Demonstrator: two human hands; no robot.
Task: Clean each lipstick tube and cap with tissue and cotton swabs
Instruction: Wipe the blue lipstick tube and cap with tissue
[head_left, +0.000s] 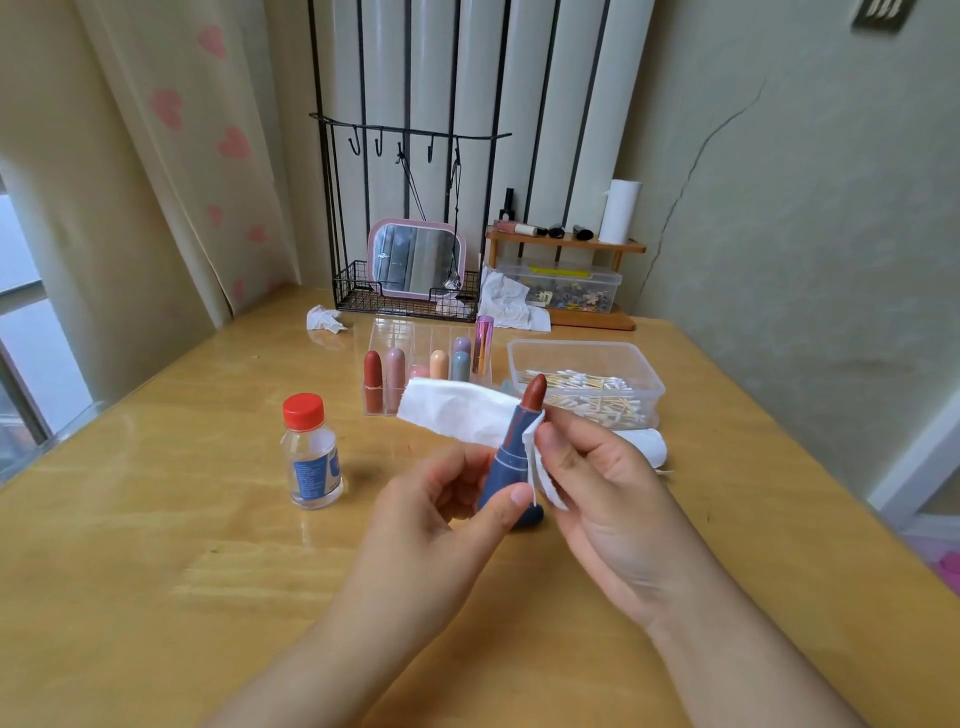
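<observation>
Above the wooden desk (156, 519) the left hand (441, 514) holds an uncapped blue lipstick tube (511, 452) tilted to the right, its grip curled round the lower barrel with the thumb pressed on the front; the brick-red bullet (534, 391) points up and away; the right hand (597, 483) pinches a white tissue (467, 410) against the tube's upper collar, grip closed on the paper, the rest of the sheet trailing off to the left behind the tube; a dark blue cap (529, 517) lies on the desk just under the hands; behind stand a clear organizer (395, 338) with several capped lipsticks, a clear box of cotton swabs (587, 384) to its right, and a red-capped bottle (310, 451) to the left; a crumpled tissue (324, 318) lies near the wire rack (405, 301).
</observation>
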